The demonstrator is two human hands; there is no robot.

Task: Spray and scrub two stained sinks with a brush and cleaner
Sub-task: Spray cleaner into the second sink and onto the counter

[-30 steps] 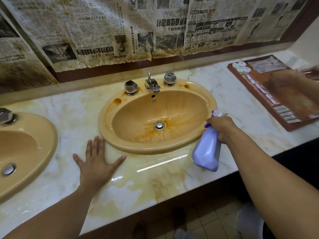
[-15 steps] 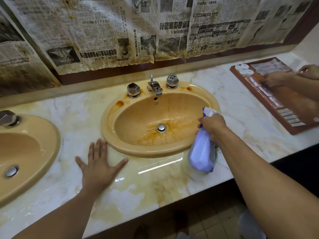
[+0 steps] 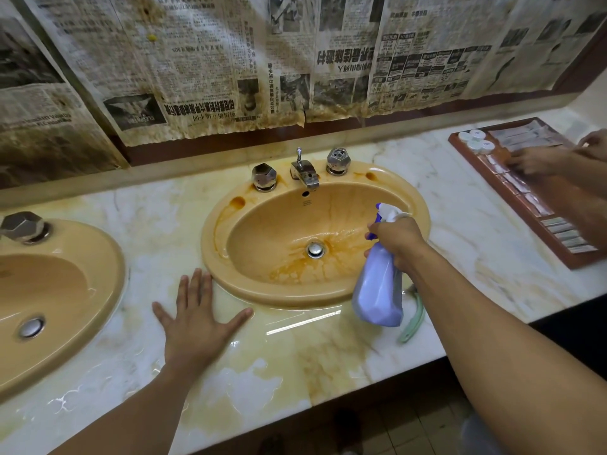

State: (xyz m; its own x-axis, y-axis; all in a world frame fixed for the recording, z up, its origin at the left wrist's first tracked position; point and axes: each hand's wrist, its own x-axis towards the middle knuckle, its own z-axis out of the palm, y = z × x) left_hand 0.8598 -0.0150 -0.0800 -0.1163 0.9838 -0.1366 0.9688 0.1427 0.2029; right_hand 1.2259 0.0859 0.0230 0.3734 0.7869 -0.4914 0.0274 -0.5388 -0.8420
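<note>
A person's right hand (image 3: 395,239) holds a lavender plastic spray bottle (image 3: 377,297) above the right rim of an oval tan ceramic sink (image 3: 213,244) set in the middle of a glossy cream marble counter (image 3: 279,362). The grip is clenched round the bottle's neck, and the white nozzle points into the basin. Rust-orange stains streak the basin around its chrome drain (image 3: 315,249) and mark the rim by the chrome tap (image 3: 303,170). The left hand (image 3: 197,318) lies flat on the counter near its front edge, grip released, fingers spread, fingertips just beside the sink's rim. A pale green curved plastic handle (image 3: 415,318) lies near the front edge, partly hidden behind the bottle. A second tan sink (image 3: 108,257) sits at the counter's left end. At the far right corner, another person's hands (image 3: 535,160) rest over a brown tray (image 3: 525,218). Yellowed newspaper (image 3: 230,60) covers the wall behind.
</note>
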